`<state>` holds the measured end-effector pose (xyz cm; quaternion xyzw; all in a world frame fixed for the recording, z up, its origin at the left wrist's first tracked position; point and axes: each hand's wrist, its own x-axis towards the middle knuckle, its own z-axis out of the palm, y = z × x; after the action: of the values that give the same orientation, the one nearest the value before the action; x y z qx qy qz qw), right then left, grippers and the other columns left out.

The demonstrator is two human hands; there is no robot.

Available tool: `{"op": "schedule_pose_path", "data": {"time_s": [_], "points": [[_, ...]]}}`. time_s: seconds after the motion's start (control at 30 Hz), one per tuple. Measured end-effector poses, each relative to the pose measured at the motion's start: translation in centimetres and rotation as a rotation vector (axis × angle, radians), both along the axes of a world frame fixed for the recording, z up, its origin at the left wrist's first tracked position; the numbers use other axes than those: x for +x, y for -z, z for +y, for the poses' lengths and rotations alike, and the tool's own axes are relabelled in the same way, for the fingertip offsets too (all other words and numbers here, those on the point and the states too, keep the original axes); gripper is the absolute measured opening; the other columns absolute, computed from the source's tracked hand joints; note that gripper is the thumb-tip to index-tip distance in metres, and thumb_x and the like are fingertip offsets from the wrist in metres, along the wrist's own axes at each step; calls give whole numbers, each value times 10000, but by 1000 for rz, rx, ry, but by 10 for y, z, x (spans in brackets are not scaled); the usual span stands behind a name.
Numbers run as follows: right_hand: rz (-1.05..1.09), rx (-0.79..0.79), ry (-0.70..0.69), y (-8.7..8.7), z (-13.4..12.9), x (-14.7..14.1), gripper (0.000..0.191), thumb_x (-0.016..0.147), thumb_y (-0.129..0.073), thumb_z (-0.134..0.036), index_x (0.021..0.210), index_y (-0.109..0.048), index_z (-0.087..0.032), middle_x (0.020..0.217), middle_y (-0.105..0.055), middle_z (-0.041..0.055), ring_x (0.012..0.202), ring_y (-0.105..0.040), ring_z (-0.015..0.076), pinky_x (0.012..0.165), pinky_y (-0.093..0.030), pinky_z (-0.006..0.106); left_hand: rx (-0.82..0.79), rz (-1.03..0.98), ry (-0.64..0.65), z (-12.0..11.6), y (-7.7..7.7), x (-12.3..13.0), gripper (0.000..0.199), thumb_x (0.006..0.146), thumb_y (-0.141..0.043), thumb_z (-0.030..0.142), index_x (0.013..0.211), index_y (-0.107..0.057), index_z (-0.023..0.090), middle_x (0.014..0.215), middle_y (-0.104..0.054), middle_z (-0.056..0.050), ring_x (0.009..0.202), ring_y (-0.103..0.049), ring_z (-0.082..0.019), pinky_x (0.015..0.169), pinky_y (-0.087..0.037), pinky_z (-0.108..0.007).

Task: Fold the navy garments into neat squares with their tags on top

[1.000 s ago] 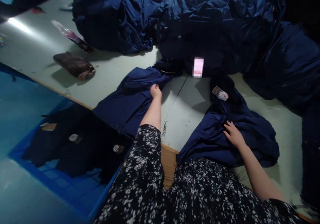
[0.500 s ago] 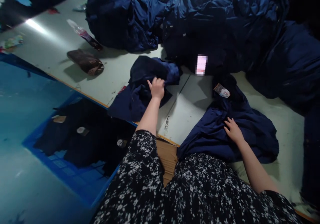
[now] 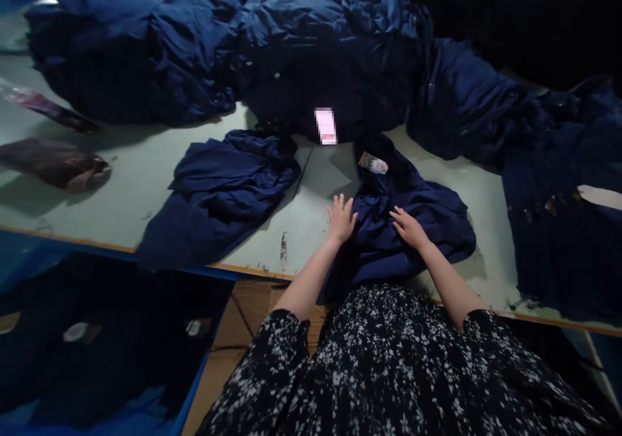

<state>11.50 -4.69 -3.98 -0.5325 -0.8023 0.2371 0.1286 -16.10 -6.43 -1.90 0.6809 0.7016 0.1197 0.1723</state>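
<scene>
A dark navy garment (image 3: pixel 427 206) lies rumpled on the table in front of me, its lower part hanging toward my lap. A printed tag (image 3: pixel 373 162) sits at its far end. My right hand (image 3: pixel 409 227) rests on the cloth with its fingers apart. At the garment's left edge is my left hand (image 3: pixel 342 219), fingers spread and holding nothing; whether it touches the fabric I cannot tell. To the left, a second navy garment (image 3: pixel 228 190) lies loosely bunched, one end reaching over the table's front edge.
Large heaps of navy garments (image 3: pixel 321 54) line the back of the pale table (image 3: pixel 121 196). On the left lie a dark brown item (image 3: pixel 53 164) and a clear plastic package (image 3: pixel 46 105). Below, a blue crate (image 3: pixel 194 390) holds dark garments with tags, beside cardboard (image 3: pixel 233 339).
My left hand has let go of the left garment and moved right, to the garment before me. The left garment now lies flatter. My view has turned to the right.
</scene>
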Motion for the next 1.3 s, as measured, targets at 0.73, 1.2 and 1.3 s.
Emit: {"op": "schedule_pose_path", "data": {"time_s": [0.73, 1.2, 1.3], "points": [[-177, -118, 423, 6, -37, 194, 539, 964, -550, -369, 1489, -594, -253, 1612, -488, 134, 1539, -363, 370, 1202, -338, 626, -150, -94, 154, 0, 15, 143, 470, 1012, -537, 296, 1472, -613, 360, 1692, -369, -69, 1606, -206, -363, 1245, -171, -715], [1125, -799, 417, -44, -23, -14, 445, 1011, -425, -511, 1290, -667, -263, 1166, -770, 58, 1006, -731, 219, 892, -609, 416, 291, -822, -182, -26, 16, 103, 755, 807, -791, 467, 1456, -543, 173, 1430, -636, -150, 1348, -596, -304, 1162, -466, -477], [946, -754, 293, -45, -12, -6, 473, 1026, -410, -546, 1188, -723, -230, 1106, -775, 94, 973, -737, 243, 887, -607, 433, 382, -752, -299, -20, 8, 78, 556, 813, -749, 425, 1297, -628, 180, 1181, -733, -100, 1159, -688, -297, 1082, -528, -504]]}}
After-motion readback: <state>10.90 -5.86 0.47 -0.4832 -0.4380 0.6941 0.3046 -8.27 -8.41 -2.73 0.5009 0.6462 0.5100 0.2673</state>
